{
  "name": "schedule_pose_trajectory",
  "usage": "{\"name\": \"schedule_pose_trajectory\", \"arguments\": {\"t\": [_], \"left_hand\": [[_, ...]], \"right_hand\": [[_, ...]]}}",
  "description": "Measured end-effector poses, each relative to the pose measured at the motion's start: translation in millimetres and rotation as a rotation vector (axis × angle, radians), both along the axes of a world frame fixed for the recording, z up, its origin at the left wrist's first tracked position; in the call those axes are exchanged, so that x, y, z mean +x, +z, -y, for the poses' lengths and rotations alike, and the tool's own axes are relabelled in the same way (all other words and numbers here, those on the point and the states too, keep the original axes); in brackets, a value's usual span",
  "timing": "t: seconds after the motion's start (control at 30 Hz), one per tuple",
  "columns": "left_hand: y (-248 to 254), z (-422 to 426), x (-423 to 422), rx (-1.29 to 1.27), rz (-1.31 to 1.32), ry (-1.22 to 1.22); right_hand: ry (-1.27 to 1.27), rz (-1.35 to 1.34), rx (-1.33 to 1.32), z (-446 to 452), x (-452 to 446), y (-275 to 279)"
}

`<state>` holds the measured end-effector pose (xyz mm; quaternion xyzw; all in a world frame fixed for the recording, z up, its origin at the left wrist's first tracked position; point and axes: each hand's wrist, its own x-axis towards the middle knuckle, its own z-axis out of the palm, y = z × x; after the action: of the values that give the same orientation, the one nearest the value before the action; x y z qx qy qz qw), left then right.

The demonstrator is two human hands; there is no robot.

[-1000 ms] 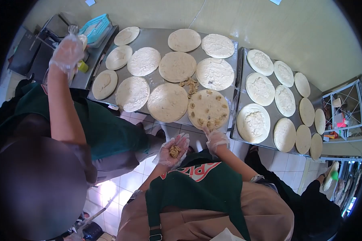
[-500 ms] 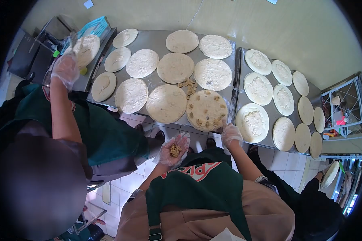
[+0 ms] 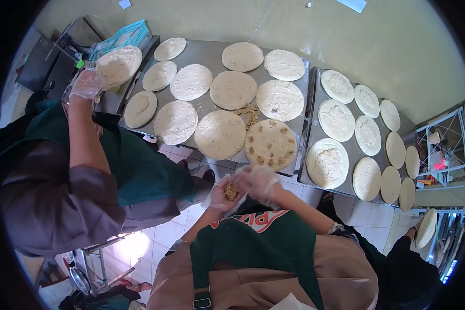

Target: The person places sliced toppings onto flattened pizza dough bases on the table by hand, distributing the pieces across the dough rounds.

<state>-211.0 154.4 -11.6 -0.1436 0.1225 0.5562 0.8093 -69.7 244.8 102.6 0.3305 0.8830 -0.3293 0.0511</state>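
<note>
The left hand (image 3: 221,198), in a clear plastic glove, is cupped with its palm up, and its grip holds a clump of brown pieces (image 3: 231,193) in the hollow of the palm. The right hand (image 3: 258,182), gloved the same way, is right next to it with its fingers over the edge of that palm. It is blurred, so I cannot tell how wide its grip is or whether it holds a piece.

Just ahead of the right hand is the topped dough (image 3: 272,145), a flat round dotted with brown lumps, lying near the front edge of the metal table (image 3: 204,52). Beyond it from the hands, a small heap (image 3: 251,114) of brown bits lies between the rounds. A plain round (image 3: 220,135) is ahead of the left hand, beside the topped one, and more pale rounds spread out behind and to the left.

To the right of both hands, a second table (image 3: 351,149) carries further rounds. The green apron (image 3: 253,250) is just below the hands.

Well to the left of the left hand, a co-worker's gloved hand (image 3: 88,85) is beside another dough disc (image 3: 120,66), near a blue basket (image 3: 129,35). Far to the right of the right hand is one more dough piece (image 3: 425,229), next to another person's hand.
</note>
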Motion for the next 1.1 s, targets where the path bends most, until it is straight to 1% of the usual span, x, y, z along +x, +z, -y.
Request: {"name": "schedule_pose_trajectory", "arguments": {"t": [0.03, 0.1, 0.13, 0.17, 0.2, 0.23, 0.3, 0.33, 0.37, 0.4, 0.43, 0.5, 0.53, 0.6, 0.63, 0.67, 0.7, 0.73, 0.8, 0.83, 0.9, 0.93, 0.97, 1.0, 1.03, 1.1], "left_hand": [[2, -4, 2, 0.003, -0.001, 0.001], [6, -14, 8, -0.007, -0.109, 0.005], [10, -16, 11, -0.005, -0.109, 0.005], [14, -18, 14, 0.001, -0.073, 0.054], [17, -20, 15, 0.007, -0.038, 0.103], [19, -22, 14, 0.008, -0.037, 0.104], [22, -26, 12, -0.051, -0.073, 0.098], [24, -29, 12, -0.049, -0.073, 0.099], [26, -32, 13, -0.047, -0.098, 0.089], [29, -35, 13, -0.045, -0.123, 0.079], [31, -38, 14, -0.044, -0.123, 0.081], [36, -47, 17, -0.043, -0.131, 0.099], [38, -52, 19, -0.045, -0.131, 0.101], [40, -60, 23, 0.009, -0.123, 0.058], [33, -64, 26, 0.008, -0.123, 0.057], [22, -68, 28, -0.011, -0.098, 0.046], [21, -72, 31, -0.031, -0.073, 0.035], [20, -72, 35, -0.034, -0.073, 0.033], [21, -74, 40, -0.124, -0.133, 0.021], [25, -79, 42, -0.128, -0.134, 0.02], [30, -91, 46, -0.095, -0.059, -0.051], [22, -98, 47, -0.1, -0.059, -0.051], [10, -105, 47, -0.017, 0.025, -0.072], [11, -113, 49, 0.068, 0.111, -0.092], [12, -122, 52, 0.063, 0.111, -0.094], [18, -143, 56, -0.079, -0.08, -0.081]], "right_hand": [[0.001, -0.001, 0.003, 6, -10, -7], [0.125, -0.201, 0.125, 26, -25, -35], [0.125, -0.201, 0.127, 32, -32, -43], [0.087, -0.137, 0.193, 36, -38, -50], [0.05, -0.072, 0.259, 36, -41, -47], [0.05, -0.071, 0.26, 35, -41, -43], [0.044, 0.014, 0.196, 29, -38, -34], [0.045, 0.014, 0.199, 24, -38, -37], [0.029, -0.053, 0.203, 19, -37, -44], [0.013, -0.121, 0.206, 14, -37, -39], [0.015, -0.12, 0.207, 8, -32, -34], [-0.108, -0.244, 0.13, -4, -20, -19], [-0.106, -0.244, 0.128, -8, -17, -15], [-0.401, -0.35, -0.092, -14, -11, -11], [-0.402, -0.35, -0.093, -18, -7, -16], [-0.403, -0.431, -0.08, -21, -2, -25], [-0.404, -0.512, -0.066, -25, 2, -31], [-0.407, -0.512, -0.069, -27, 5, -37], [-0.566, -0.509, -0.217, -34, 11, -48], [-0.568, -0.509, -0.221, -39, 15, -60], [-0.702, -0.558, -0.48, -52, 25, -82], [-0.703, -0.557, -0.485, -59, 28, -65], [-0.716, -0.538, -0.499, -68, 33, -46], [-0.729, -0.518, -0.513, -76, 37, -34], [-0.732, -0.517, -0.517, -84, 43, -41], [-0.776, -0.767, -0.722, -102, 52, -55]]}}
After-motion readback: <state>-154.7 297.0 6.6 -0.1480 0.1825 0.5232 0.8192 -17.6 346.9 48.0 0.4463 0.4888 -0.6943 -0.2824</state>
